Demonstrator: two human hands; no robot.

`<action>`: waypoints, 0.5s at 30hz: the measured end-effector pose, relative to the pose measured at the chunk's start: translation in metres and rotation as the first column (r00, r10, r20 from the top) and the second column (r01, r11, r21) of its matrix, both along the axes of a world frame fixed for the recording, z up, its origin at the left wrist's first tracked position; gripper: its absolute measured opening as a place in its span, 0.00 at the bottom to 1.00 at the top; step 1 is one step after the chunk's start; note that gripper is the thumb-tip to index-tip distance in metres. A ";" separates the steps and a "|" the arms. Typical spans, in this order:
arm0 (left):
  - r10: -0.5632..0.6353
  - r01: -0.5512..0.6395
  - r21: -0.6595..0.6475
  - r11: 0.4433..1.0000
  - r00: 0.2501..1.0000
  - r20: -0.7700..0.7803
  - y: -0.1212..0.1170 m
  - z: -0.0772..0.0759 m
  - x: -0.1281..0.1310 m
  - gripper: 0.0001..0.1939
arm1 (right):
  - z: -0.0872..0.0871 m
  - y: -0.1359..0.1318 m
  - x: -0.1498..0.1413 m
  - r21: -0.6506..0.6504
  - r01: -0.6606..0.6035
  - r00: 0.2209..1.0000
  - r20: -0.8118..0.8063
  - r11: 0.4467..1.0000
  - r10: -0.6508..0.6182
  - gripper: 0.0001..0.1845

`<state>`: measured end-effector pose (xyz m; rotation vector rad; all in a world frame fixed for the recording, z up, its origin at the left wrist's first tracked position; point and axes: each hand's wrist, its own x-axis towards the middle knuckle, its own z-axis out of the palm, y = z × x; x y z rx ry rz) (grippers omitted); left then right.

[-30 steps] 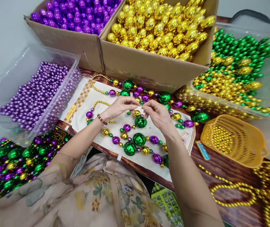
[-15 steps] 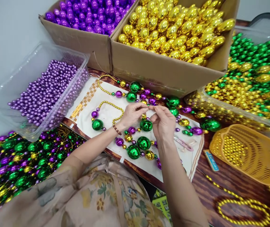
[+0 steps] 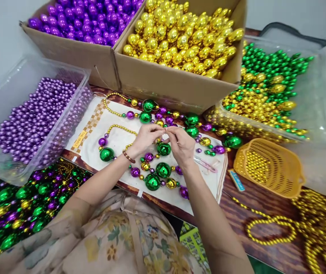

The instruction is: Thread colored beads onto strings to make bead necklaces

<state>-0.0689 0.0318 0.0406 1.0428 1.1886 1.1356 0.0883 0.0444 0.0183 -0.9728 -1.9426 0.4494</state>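
My left hand (image 3: 144, 139) and my right hand (image 3: 181, 144) meet fingertip to fingertip above a white cloth (image 3: 114, 139), both pinched on the thin string of a bead necklace (image 3: 157, 171). The necklace has large green, purple and gold balls and lies in loops under and around my hands. A run of small gold beads (image 3: 120, 129) curves off to the left of my left hand. A brown bead bracelet (image 3: 128, 156) is on my left wrist.
Cardboard boxes of purple balls (image 3: 74, 23) and gold balls (image 3: 177, 36) stand at the back. A clear tub of small purple beads (image 3: 31, 118) is left, a green and gold pile (image 3: 266, 87) right, an orange basket (image 3: 268, 167) right, finished strands (image 3: 14, 205) lower left.
My hands have drawn closer together and stay pinched on the string. The view has shifted a little; the necklace on the cloth lies much as before.
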 end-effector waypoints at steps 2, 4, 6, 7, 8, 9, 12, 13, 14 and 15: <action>-0.049 0.058 -0.079 0.995 0.993 0.112 0.001 0.004 -0.003 0.07 | 0.003 0.002 0.003 0.056 -0.055 0.998 0.043 0.997 0.052 0.11; -0.070 0.090 -0.115 0.989 0.982 0.173 0.001 0.007 -0.006 0.12 | 0.004 0.003 0.005 0.091 -0.077 0.994 0.082 0.993 0.070 0.11; -0.081 0.109 -0.134 0.985 0.977 0.199 0.000 0.009 -0.008 0.15 | 0.005 0.005 0.006 0.097 -0.092 0.990 0.112 0.991 0.081 0.12; -0.088 0.118 -0.141 0.983 0.974 0.207 0.000 0.009 -0.008 0.17 | 0.006 0.005 0.007 0.085 -0.101 0.988 0.127 0.991 0.090 0.13; -0.094 0.127 -0.147 0.981 0.973 0.212 0.000 0.008 -0.009 0.17 | 0.006 0.005 0.008 0.064 -0.108 0.985 0.142 0.992 0.098 0.13; -0.099 0.134 -0.153 0.979 0.971 0.216 0.000 0.007 -0.009 0.18 | 0.006 0.005 0.008 0.035 -0.113 0.981 0.160 0.993 0.106 0.14; -0.090 0.128 -0.171 0.977 0.972 0.215 0.001 0.003 -0.010 0.19 | 0.007 0.006 0.010 -0.064 -0.119 0.967 0.220 0.991 0.130 0.15; -0.081 0.121 -0.180 0.976 0.974 0.214 0.001 0.001 -0.010 0.19 | 0.007 0.006 0.010 -0.085 -0.120 0.961 0.239 0.989 0.137 0.15; -0.074 0.115 -0.189 0.975 0.974 0.214 0.001 0.000 -0.009 0.19 | 0.007 0.006 0.010 -0.096 -0.121 0.955 0.259 0.988 0.142 0.16; -0.064 0.107 -0.198 0.974 0.975 0.213 0.001 -0.002 -0.009 0.18 | 0.007 0.006 0.011 -0.098 -0.122 0.948 0.284 0.988 0.145 0.16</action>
